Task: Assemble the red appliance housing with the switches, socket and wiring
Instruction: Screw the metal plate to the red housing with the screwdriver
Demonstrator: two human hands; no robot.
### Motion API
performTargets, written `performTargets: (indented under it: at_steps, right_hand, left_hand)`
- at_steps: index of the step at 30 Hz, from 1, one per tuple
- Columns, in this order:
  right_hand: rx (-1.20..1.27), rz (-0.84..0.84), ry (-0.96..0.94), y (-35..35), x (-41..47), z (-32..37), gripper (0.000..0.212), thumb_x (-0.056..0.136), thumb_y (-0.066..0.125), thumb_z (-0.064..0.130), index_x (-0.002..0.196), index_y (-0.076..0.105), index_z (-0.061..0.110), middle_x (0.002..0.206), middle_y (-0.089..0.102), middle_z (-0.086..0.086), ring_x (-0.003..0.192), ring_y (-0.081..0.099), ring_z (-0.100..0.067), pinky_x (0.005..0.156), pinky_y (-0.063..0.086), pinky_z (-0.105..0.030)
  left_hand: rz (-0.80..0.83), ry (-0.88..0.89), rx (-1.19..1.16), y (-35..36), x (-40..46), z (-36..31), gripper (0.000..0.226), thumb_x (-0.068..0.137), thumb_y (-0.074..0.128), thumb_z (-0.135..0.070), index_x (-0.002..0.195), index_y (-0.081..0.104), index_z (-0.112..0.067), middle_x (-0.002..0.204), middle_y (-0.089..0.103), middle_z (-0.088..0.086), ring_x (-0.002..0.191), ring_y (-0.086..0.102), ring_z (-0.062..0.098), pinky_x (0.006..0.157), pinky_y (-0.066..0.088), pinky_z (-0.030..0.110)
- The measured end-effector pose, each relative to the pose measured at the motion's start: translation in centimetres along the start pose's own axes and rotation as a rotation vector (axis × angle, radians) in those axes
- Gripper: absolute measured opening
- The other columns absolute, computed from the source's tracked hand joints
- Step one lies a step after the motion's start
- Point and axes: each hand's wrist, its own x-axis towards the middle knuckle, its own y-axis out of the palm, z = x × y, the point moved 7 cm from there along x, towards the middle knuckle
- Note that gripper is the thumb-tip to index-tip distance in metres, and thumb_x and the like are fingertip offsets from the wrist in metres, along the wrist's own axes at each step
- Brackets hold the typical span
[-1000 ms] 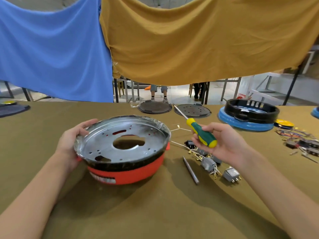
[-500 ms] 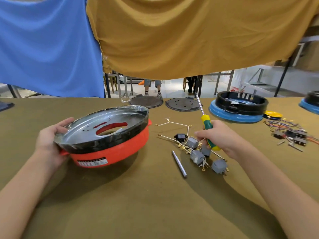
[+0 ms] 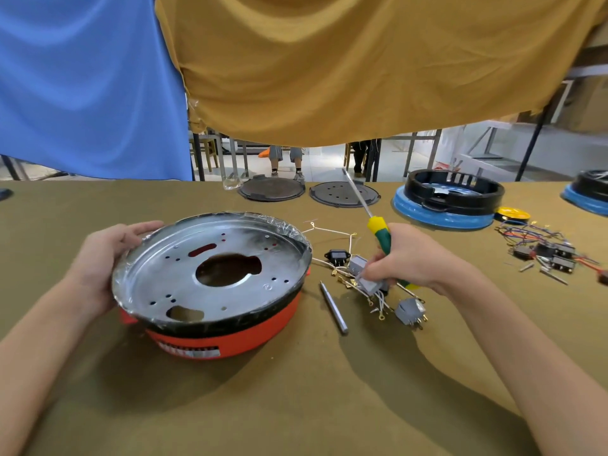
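The red appliance housing (image 3: 237,337) stands on the table, topped by a round silver plate (image 3: 184,274) with holes and a plastic-wrapped black rim. My left hand (image 3: 105,255) grips its left rim. My right hand (image 3: 411,258) holds a green and yellow screwdriver (image 3: 381,233), shaft pointing up and away, while its fingertips touch a grey switch (image 3: 370,284) in a cluster of white wiring (image 3: 332,232). Another grey switch (image 3: 408,311) and the black socket (image 3: 336,256) lie beside it.
A metal rod (image 3: 334,307) lies between housing and switches. Two dark round plates (image 3: 271,189) sit at the far edge, with a blue and black housing (image 3: 444,205) to their right. More switches and coloured wires (image 3: 546,248) lie far right. Cloths hang behind.
My left hand tilted the housing up to the left, then set it level again. My right hand came down with the screwdriver onto the switch cluster.
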Motion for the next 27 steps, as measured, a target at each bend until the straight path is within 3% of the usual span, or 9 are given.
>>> performTargets:
  at_steps: [4, 7, 9, 12, 16, 20, 25, 27]
  right_hand:
    - [0.021, 0.012, -0.042, 0.7, -0.1, 0.3, 0.040, 0.071, 0.084, 0.010, 0.097, 0.054, 0.004, 0.085, 0.072, -0.008, 0.060, 0.065, -0.021, 0.060, 0.059, -0.037]
    - [-0.021, 0.017, -0.060, -0.4, -0.4, 0.4, 0.032, 0.072, 0.083, 0.010, 0.091, 0.057, 0.006, 0.075, 0.072, -0.005, 0.059, 0.066, -0.018, 0.054, 0.058, -0.030]
    - [-0.096, 0.113, -0.040, -0.8, -0.9, 0.4, 0.031, 0.072, 0.082, 0.009, 0.086, 0.055, 0.006, 0.075, 0.074, -0.006, 0.056, 0.065, -0.014, 0.052, 0.053, -0.024]
    - [-0.290, 0.228, 0.000, 0.0, -1.6, 0.4, 0.032, 0.071, 0.083, 0.009, 0.087, 0.056, 0.005, 0.081, 0.076, -0.006, 0.061, 0.069, -0.017, 0.055, 0.056, -0.028]
    - [-0.388, 0.216, -0.005, 0.8, -1.8, 1.0, 0.034, 0.070, 0.084, 0.010, 0.089, 0.057, 0.005, 0.083, 0.076, -0.002, 0.078, 0.073, -0.023, 0.076, 0.060, -0.045]
    - [-0.505, 0.205, -0.012, 1.7, -1.9, 1.2, 0.040, 0.068, 0.087, 0.020, 0.093, 0.058, 0.011, 0.091, 0.072, -0.005, 0.088, 0.069, -0.025, 0.083, 0.057, -0.047]
    - [-0.476, 0.232, -0.081, 2.0, -1.8, 1.4, 0.036, 0.069, 0.084, 0.017, 0.093, 0.057, 0.012, 0.085, 0.072, -0.002, 0.083, 0.069, -0.019, 0.080, 0.058, -0.043]
    - [-0.392, 0.262, -0.100, 1.7, -1.8, 1.2, 0.034, 0.071, 0.082, 0.011, 0.093, 0.056, 0.008, 0.079, 0.074, 0.000, 0.072, 0.069, -0.013, 0.068, 0.059, -0.035]
  left_hand:
    - [0.068, -0.039, 0.141, 0.0, 0.1, 0.3, 0.038, 0.077, 0.049, -0.021, 0.102, 0.076, -0.014, 0.101, 0.074, 0.017, 0.082, 0.064, 0.033, 0.076, 0.050, 0.043]
    - [0.059, -0.076, 0.189, -0.2, 0.3, 0.7, 0.036, 0.078, 0.053, -0.019, 0.105, 0.075, -0.012, 0.095, 0.072, 0.018, 0.079, 0.059, 0.032, 0.071, 0.048, 0.042]
    - [0.011, -0.081, 0.165, -0.5, 0.5, 0.8, 0.033, 0.083, 0.052, -0.015, 0.106, 0.074, -0.012, 0.096, 0.073, 0.016, 0.077, 0.062, 0.030, 0.071, 0.050, 0.042]
    - [-0.046, -0.076, 0.108, -0.6, 0.6, 0.7, 0.031, 0.087, 0.051, -0.012, 0.107, 0.073, -0.015, 0.097, 0.075, 0.012, 0.075, 0.066, 0.026, 0.069, 0.053, 0.041]
    - [-0.053, -0.051, 0.089, -0.3, 0.4, 0.3, 0.028, 0.086, 0.051, -0.008, 0.100, 0.074, -0.015, 0.083, 0.077, 0.006, 0.063, 0.070, 0.019, 0.063, 0.056, 0.036]
    - [-0.045, -0.035, 0.091, -0.1, 0.2, 0.0, 0.027, 0.087, 0.050, -0.009, 0.098, 0.074, -0.015, 0.078, 0.077, 0.004, 0.058, 0.068, 0.017, 0.064, 0.054, 0.036]
    - [-0.037, -0.014, 0.070, 0.1, -0.1, -0.7, 0.027, 0.088, 0.048, -0.008, 0.098, 0.073, -0.013, 0.075, 0.076, 0.003, 0.056, 0.068, 0.014, 0.051, 0.056, 0.025]
    - [-0.033, -0.011, 0.076, 0.2, -0.2, -1.0, 0.028, 0.087, 0.048, -0.008, 0.099, 0.072, -0.012, 0.076, 0.076, 0.004, 0.057, 0.068, 0.015, 0.053, 0.056, 0.026]
